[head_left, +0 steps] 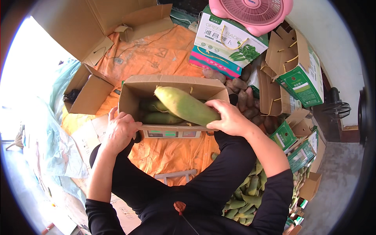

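In my right hand [231, 118] I grip the thick end of a large green radish [186, 105], which lies tilted across the top of an open cardboard box [137, 84]. Deeper in that box rest other green radishes [159, 118], partly hidden by the held one. At the box's near left corner, my left hand [120, 129] has its fingers curled over the rim. Beneath the box sits a digital scale [190, 134] with a lit green display; its platform is hidden.
A heap of green radishes [252, 186] lies right of my leg. Brownish roots [243, 100] pile behind the box. Printed cartons [227, 39] with a pink fan [250, 11] on top stand at the back. Opened cartons [303, 80] line the right; orange sheeting [156, 47] covers the floor.
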`<state>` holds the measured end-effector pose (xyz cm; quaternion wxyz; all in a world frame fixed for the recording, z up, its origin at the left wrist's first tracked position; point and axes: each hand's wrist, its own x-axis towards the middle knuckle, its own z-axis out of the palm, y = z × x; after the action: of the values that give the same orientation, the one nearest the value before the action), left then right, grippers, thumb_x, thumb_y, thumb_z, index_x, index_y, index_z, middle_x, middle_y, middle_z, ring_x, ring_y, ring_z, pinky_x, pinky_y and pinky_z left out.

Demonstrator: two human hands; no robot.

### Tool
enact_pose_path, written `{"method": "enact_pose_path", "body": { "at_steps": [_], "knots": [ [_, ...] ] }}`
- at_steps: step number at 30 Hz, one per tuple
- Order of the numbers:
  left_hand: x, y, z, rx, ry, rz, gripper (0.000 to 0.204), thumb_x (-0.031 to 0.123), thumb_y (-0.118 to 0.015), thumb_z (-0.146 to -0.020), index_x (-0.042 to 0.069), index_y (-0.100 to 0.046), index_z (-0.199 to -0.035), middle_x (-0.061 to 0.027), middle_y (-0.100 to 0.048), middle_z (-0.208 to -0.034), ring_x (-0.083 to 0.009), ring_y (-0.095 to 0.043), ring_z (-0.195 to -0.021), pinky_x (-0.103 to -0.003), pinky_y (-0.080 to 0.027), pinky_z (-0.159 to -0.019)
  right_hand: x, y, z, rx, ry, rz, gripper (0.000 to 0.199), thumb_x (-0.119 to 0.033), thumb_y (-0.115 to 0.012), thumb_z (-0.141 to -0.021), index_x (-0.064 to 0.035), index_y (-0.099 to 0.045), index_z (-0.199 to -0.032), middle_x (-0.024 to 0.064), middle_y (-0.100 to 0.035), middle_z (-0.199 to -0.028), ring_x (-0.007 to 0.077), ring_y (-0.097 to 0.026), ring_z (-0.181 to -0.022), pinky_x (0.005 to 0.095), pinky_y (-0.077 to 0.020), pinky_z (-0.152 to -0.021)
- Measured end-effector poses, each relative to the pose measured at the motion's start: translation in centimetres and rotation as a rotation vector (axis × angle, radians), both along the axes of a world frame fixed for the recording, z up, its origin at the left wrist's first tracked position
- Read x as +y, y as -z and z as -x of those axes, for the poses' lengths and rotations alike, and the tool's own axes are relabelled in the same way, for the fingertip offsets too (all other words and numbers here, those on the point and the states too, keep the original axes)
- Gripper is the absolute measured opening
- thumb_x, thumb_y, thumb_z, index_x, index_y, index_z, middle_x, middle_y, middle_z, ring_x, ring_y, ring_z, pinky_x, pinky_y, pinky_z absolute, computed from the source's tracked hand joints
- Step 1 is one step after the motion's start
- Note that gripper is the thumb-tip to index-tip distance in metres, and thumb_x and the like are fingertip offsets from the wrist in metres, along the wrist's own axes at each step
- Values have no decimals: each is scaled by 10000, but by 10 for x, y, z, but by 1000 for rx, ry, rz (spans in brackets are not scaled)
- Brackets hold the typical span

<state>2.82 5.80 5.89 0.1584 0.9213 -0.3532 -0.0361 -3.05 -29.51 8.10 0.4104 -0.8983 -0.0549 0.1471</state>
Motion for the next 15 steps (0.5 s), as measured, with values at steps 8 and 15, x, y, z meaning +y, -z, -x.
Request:
{"method": "enact_pose_path", "body": {
  "at_steps": [8,15],
  "knots": [
    [-2,2,-1,34,-16,-20,171,82,-694,-660,153,-729,-812,-9,-568,-753,-200,-561,-892,-526,-277,-1065,54,55,-40,-93,-92,122,676,-218,-721,-721,-24,-452,-1311,187,-543,-1250,337,-489,-1165,398,-382,-1020],
    [-13,-5,-2,50,25,-49,144,90,-710,-684,116,-723,-825,-45,-596,-806,-242,-574,-908,-482,-299,-1049,-8,-5,-11,-259,177,-45,411,-147,-682,-823,-13,-574,-1196,127,-677,-1042,200,-647,-944,306,-498,-852]
  ]
}}
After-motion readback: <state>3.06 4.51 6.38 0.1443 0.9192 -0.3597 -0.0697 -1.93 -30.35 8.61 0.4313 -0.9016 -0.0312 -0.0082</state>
